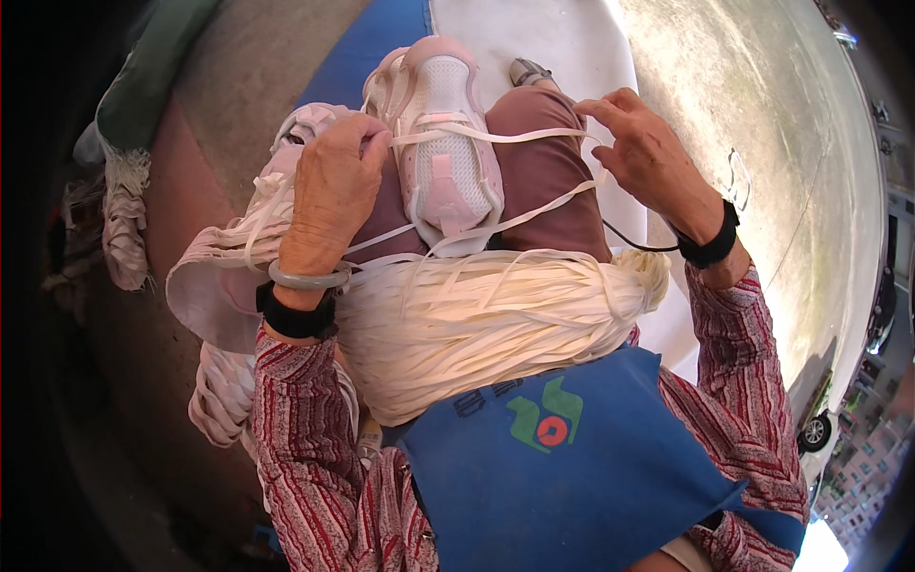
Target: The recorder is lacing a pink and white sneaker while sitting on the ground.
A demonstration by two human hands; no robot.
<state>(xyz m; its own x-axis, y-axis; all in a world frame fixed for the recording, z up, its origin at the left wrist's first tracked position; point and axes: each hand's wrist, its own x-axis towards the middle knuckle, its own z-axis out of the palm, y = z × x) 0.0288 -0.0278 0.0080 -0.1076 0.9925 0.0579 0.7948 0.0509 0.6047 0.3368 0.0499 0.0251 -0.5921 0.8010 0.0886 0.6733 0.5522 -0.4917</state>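
A pink and white sneaker (455, 195) lies between my knees, with a white shoelace (534, 135) threaded through its upper part. My left hand (334, 186), left of the shoe, is closed in a pinch at one end of the stretched lace. To the right, my right hand (648, 143) has the lace between its thumb and bent fingers; from there a strand loops back down toward the shoe's lower end. Across my lap lies a thick bundle of cream-white laces (496, 310). Just behind the sneaker, a second similar shoe (381, 86) is partly hidden.
More pink and white shoe pieces (257, 229) with loose laces hang at my left side. A blue apron (591, 467) covers my lap's near part. White sheeting (543, 38) and blue material (367, 52) lie beyond my knees. A tasselled green cloth (143, 95) is at far left.
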